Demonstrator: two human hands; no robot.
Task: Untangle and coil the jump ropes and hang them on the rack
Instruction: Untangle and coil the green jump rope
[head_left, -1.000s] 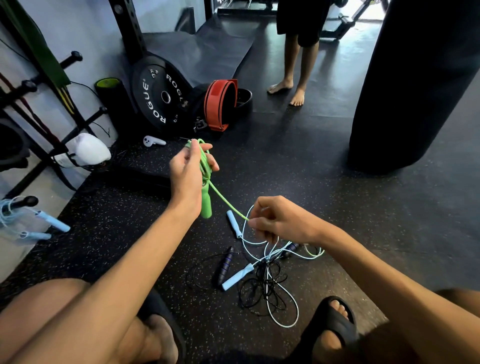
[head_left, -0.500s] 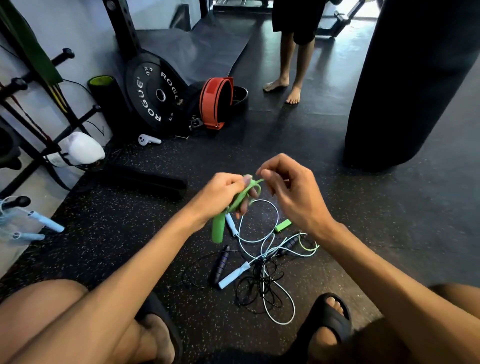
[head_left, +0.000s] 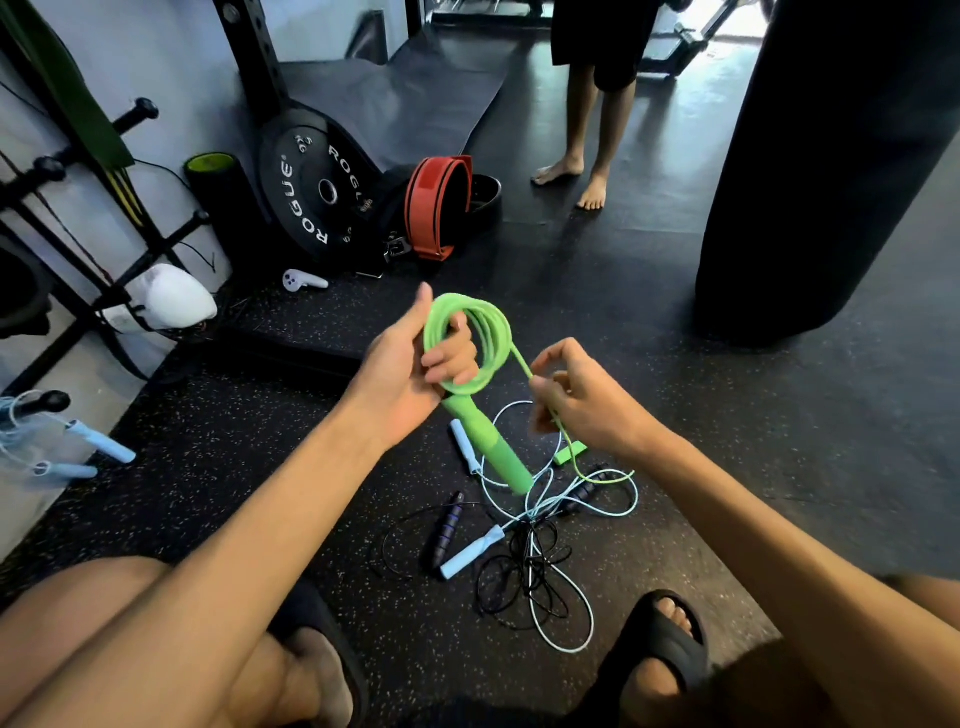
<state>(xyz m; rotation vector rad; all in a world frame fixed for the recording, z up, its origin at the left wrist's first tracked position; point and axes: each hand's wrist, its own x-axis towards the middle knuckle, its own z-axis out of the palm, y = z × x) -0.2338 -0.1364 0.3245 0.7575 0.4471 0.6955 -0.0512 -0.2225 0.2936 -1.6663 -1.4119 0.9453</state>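
Note:
My left hand (head_left: 410, 364) grips a coil of green jump rope (head_left: 480, 338) together with its green handle (head_left: 493, 457), which points down. My right hand (head_left: 582, 400) pinches the loose green strand running from the coil down to the second green handle (head_left: 569, 454) on the floor. Below lie a light-blue rope with two blue handles (head_left: 470, 551) and a black rope with a dark handle (head_left: 448, 527), tangled together. The black rack (head_left: 104, 223) with pegs stands at the left; a coiled blue rope (head_left: 78, 447) hangs on a low peg.
A Rogue weight plate (head_left: 317, 192), a red lifting belt (head_left: 439, 208) and a foam roller (head_left: 213, 182) lean at the back. A black punching bag (head_left: 831, 156) stands at the right. Another person's bare legs (head_left: 587, 156) are behind. My sandalled feet (head_left: 660, 639) flank the tangle.
The green rope has gained more loops in my left hand. My right hand has slid back down to the right along the loose strand. The coil now shows as a wide ring.

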